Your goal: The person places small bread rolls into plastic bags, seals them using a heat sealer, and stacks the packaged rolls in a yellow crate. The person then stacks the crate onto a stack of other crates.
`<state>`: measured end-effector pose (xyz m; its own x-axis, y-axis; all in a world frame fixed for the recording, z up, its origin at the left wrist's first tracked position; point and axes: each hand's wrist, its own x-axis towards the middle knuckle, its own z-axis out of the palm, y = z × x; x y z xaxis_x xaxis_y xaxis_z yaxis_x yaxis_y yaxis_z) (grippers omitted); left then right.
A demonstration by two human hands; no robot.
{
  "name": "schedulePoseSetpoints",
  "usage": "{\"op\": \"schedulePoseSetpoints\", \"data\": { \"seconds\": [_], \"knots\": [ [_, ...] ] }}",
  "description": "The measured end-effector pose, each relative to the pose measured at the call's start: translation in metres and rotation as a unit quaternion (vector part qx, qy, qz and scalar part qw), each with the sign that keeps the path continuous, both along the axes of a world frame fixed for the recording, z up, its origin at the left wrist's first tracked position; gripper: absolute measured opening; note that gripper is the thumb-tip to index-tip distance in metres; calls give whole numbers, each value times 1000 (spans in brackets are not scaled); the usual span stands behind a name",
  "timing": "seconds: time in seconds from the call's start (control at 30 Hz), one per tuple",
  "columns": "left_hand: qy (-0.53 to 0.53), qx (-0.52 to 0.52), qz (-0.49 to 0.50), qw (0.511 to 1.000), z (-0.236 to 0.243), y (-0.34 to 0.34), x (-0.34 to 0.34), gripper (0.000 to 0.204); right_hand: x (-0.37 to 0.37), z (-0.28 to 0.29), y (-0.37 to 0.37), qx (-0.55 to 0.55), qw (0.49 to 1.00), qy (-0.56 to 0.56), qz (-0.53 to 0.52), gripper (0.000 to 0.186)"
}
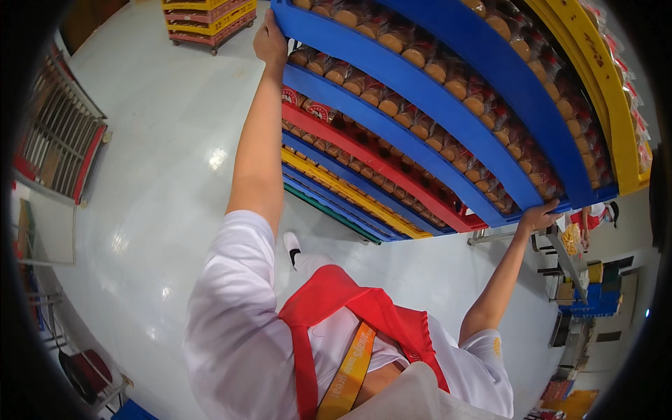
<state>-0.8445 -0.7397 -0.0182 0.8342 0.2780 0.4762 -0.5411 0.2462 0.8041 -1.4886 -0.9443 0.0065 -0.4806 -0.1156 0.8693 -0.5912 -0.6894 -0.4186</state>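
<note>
A tall stack of plastic bread crates stands before me, filled with rows of brown bread rolls (435,71) in clear bags. My left hand (271,40) is closed on the left corner of a blue crate (392,59) in the upper part of the stack. At the right end of the blue crates, my right hand (540,215) grips a corner, fingers over the edge. Above them sits a yellow crate (602,77); below come a red crate (378,164) and further blue, yellow and green ones. Both arms reach forward, spread wide.
A smaller wheeled stack of yellow and pink crates (210,24) stands at the far left. A slatted metal rack (59,126) lines the left wall. To the right, another person (596,215) is beside a table (570,262) bearing yellow items; blue crates (595,301) lie beyond it.
</note>
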Motion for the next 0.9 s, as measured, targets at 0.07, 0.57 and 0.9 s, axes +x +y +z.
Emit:
{"op": "schedulePoseSetpoints", "data": {
  "seconds": [0.07, 0.57, 0.9],
  "knots": [
    [-18, 90, -74, 993, -20, 4, 9, 77, -5, -9, -5, -15, 1000, -4, 3, 62],
    [-63, -37, -59, 996, -42, 36, -15, 60, -17, -21, -12, 140, 988, -23, -52, 86],
    [31, 121, -60, 990, -113, 32, -46, 62, -141, -41, -72, -4, 961, 137, -239, 67]
  ]
}}
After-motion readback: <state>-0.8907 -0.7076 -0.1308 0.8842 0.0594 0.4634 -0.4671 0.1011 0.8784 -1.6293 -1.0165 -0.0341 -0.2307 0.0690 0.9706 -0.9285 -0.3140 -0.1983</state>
